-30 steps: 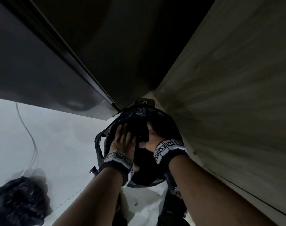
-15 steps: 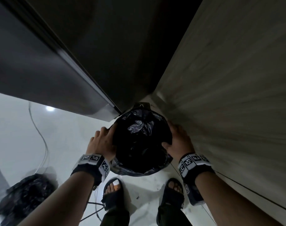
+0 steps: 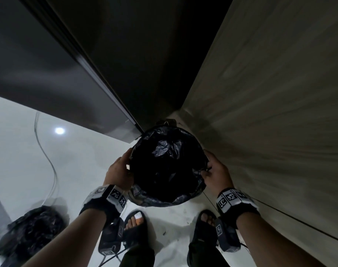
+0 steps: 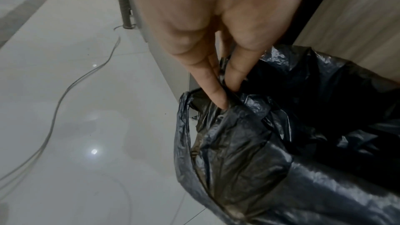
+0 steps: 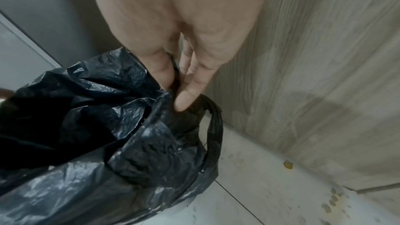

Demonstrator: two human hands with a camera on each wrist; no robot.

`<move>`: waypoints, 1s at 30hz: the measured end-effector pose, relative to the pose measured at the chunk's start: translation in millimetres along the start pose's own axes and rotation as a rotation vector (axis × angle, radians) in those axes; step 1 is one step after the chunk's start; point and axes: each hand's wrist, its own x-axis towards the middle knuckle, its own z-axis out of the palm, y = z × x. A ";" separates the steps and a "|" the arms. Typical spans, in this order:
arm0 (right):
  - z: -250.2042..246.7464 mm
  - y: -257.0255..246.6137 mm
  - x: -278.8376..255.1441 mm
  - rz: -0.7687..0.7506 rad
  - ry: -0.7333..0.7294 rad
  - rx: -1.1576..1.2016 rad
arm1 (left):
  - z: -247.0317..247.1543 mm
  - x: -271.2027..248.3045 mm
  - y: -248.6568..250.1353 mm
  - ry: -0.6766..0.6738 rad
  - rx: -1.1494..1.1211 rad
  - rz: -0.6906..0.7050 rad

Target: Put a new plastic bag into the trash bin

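A black plastic bag (image 3: 164, 170) lines the round trash bin (image 3: 167, 122), its mouth folded out over the rim so that almost all of the bin is hidden. My left hand (image 3: 125, 166) is at the left rim; in the left wrist view its thumb and fingers (image 4: 218, 97) pinch the bag's edge (image 4: 238, 134). My right hand (image 3: 207, 168) is at the right rim. There, thumb and fingers (image 5: 184, 98) pinch a fold of the bag (image 5: 151, 143) by its handle loop (image 5: 214, 126).
The bin stands in a narrow corner between a dark appliance (image 3: 48, 64) on the left and a wood-grain panel (image 3: 270, 112) on the right. A filled black bag (image 3: 29, 230) lies on the white floor at lower left, near a cable (image 3: 48, 160). My sandalled feet (image 3: 134, 224) are just before the bin.
A second ago both hands were down inside the bin pressing the bag in. They came out to opposite sides of the rim and now pinch the bag's edge there.
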 end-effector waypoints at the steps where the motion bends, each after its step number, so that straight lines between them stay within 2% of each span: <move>1: 0.5 -0.1 0.4 -0.002 -0.002 -0.004 | 0.0 -0.9 -0.2 -0.009 0.002 0.005; 8: -14.0 2.8 10.7 -0.039 -0.015 0.016 | -4.2 5.5 7.3 -0.018 0.022 0.088; 15: -42.4 -16.4 39.8 -0.058 0.022 0.126 | -8.0 46.5 33.7 0.054 0.012 0.205; 20: -46.4 -21.2 65.1 -0.132 0.054 0.042 | -5.1 65.3 49.0 0.164 -0.173 0.223; 22: -42.2 -19.0 73.6 -0.118 0.083 0.064 | -4.8 65.6 56.6 0.194 -0.134 0.252; 25: -38.3 -11.3 76.7 -0.109 0.089 0.058 | -4.7 61.5 62.1 0.171 -0.080 0.225; 30: -46.7 -21.5 64.1 -0.040 0.006 -0.144 | -14.5 36.2 70.1 0.153 0.019 0.223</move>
